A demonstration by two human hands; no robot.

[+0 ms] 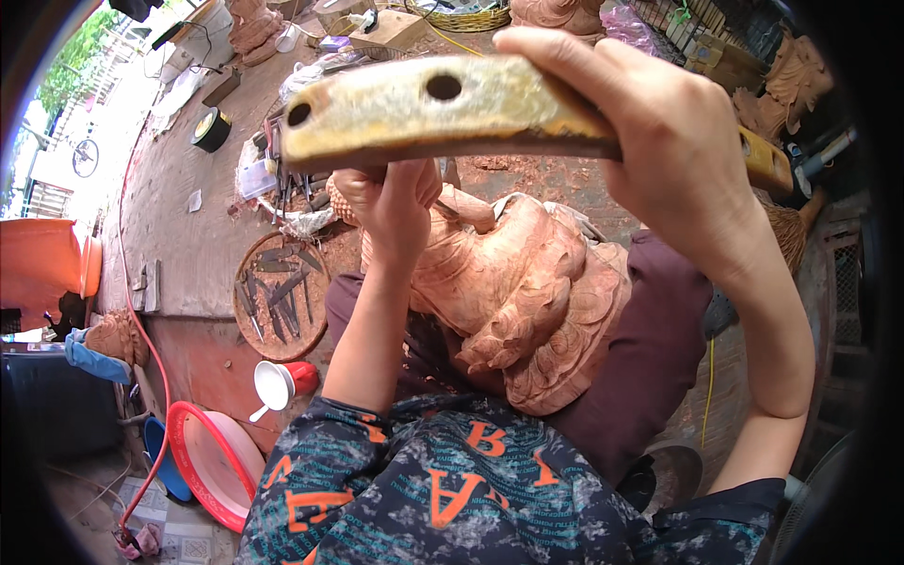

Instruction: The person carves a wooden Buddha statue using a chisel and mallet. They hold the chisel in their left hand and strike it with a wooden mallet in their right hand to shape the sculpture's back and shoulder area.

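Note:
A reddish-brown wood carving (527, 292), with rounded folds and curled relief, lies tilted across my lap between my legs. My right hand (673, 122) is raised and wrapped round a thick, worn yellowish bar (377, 104) with round holes along it. The bar hangs close in front of the view, over the carving's upper part. Below it, my left hand (400, 207) is closed in a fist on a chisel; a narrow dark part of it (448, 211) shows beside the fist, against the carving. The chisel's upper end and some left fingers are hidden by the bar.
At the left, a round tray (282, 357) holds several dark carving blades. Nearby are a red-and-white lamp-shaped object (275, 385), a red-rimmed basin (202, 490) and a red hose (125, 226). More tools (299, 193) and wood shavings lie beyond the carving. Other carvings (256, 28) stand farther back.

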